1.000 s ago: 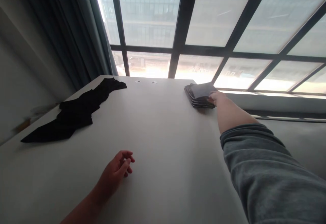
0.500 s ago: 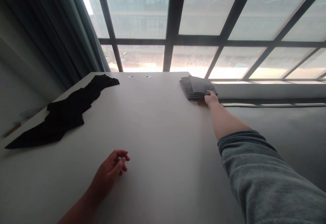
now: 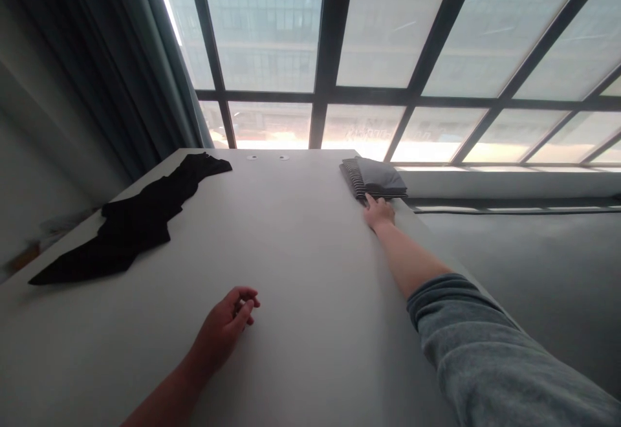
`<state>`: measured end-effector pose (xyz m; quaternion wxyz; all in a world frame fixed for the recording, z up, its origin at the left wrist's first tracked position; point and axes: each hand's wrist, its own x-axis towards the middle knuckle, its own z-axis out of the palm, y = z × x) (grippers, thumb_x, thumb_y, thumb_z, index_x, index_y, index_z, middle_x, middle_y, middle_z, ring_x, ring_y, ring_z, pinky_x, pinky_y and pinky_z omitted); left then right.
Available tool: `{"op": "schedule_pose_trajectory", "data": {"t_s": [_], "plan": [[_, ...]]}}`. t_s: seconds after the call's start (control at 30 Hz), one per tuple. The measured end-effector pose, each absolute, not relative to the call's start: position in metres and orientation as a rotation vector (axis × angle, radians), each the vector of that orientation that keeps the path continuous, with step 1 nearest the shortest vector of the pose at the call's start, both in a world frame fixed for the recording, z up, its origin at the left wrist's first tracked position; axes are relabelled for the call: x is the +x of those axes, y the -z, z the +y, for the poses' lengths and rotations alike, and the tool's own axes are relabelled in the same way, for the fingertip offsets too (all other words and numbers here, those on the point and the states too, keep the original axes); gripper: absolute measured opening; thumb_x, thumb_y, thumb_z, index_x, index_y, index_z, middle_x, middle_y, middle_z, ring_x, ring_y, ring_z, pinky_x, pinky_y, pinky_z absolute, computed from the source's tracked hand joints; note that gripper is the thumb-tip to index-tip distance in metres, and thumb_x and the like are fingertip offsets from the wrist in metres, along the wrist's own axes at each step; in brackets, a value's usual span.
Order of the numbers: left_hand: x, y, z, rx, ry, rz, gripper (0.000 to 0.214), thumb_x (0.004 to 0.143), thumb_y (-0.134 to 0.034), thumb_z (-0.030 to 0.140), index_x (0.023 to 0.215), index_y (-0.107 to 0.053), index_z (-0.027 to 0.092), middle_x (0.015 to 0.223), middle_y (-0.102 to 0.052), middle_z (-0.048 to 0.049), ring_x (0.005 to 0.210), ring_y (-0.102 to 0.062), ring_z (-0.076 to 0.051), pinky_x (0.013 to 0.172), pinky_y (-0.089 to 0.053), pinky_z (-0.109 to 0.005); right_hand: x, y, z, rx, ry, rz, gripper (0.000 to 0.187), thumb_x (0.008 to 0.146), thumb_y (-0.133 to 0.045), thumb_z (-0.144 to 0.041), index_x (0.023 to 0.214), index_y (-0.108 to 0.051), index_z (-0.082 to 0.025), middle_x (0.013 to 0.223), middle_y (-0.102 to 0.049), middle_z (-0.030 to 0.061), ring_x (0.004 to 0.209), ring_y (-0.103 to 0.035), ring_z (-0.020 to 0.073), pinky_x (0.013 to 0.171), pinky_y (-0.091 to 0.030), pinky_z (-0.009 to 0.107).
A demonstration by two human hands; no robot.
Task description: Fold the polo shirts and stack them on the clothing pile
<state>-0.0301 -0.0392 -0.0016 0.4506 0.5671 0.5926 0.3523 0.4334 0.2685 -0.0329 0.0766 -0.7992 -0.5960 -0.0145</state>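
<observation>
The right hand (image 3: 380,212) has shifted from the right side of the grey cloth (image 3: 381,173) to the near edge of the striped cloth (image 3: 358,184) beneath. Its fingertips touch that edge; whether the grip is clamped cannot be told. Both cloths lie stacked at the surface's (image 3: 301,233) far right corner, the grey one flatter than a second ago, which suggests adjusting rather than carrying. The left hand (image 3: 220,330), loosely curled, holds nothing. The black cloth (image 3: 140,213) remains along the left edge.
</observation>
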Motion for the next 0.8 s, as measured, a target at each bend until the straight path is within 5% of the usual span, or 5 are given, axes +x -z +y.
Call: {"op": "schedule_pose_trajectory", "data": {"t_s": [0.17, 0.4, 0.57, 0.8], "plan": [[-0.025, -0.005, -0.038, 1.42, -0.863, 1.465, 0.042, 0.088, -0.053, 0.055, 0.106, -0.064, 0.019, 0.098, -0.073, -0.0091, 0.072, -0.066, -0.018, 0.066, -0.052, -0.03, 0.417, 0.037, 0.258, -2.434, 0.013, -1.844, 0.053, 0.104, -0.033, -0.04, 0.153, -0.054, -0.034, 0.148, -0.047, 0.0145, 0.134, -0.044, 0.0342, 0.114, -0.036, 0.051], [-0.021, -0.008, -0.038, 1.453, -0.887, 1.429, 0.036, 0.087, -0.054, 0.052, 0.1, -0.065, 0.02, 0.091, -0.074, -0.0065, 0.071, -0.067, -0.019, 0.068, -0.053, -0.03, 0.397, 0.043, 0.247, -2.455, -0.042, -1.903, 0.06, 0.106, -0.026, -0.043, 0.162, -0.041, -0.027, 0.161, -0.039, 0.0153, 0.143, -0.04, 0.034, 0.119, -0.03, 0.053], [-0.023, -0.006, -0.041, 1.466, -0.896, 1.406, 0.034, 0.089, -0.053, 0.049, 0.102, -0.065, 0.02, 0.092, -0.074, -0.0068, 0.072, -0.068, -0.019, 0.07, -0.053, -0.031, 0.393, 0.036, 0.242, -2.402, 0.017, -1.943, 0.057, 0.105, -0.03, -0.041, 0.154, -0.053, -0.022, 0.155, -0.045, 0.0171, 0.138, -0.045, 0.0332, 0.118, -0.033, 0.051], [-0.022, -0.005, -0.039, 1.439, -0.877, 1.39, 0.035, 0.089, -0.053, 0.051, 0.101, -0.065, 0.02, 0.091, -0.073, -0.007, 0.071, -0.067, -0.019, 0.069, -0.053, -0.031, 0.402, 0.011, 0.273, -2.269, 0.263, -2.031, 0.052, 0.101, -0.042, -0.036, 0.15, -0.056, -0.023, 0.17, -0.021, 0.011, 0.154, -0.018, 0.0324, 0.126, -0.022, 0.049]]}}
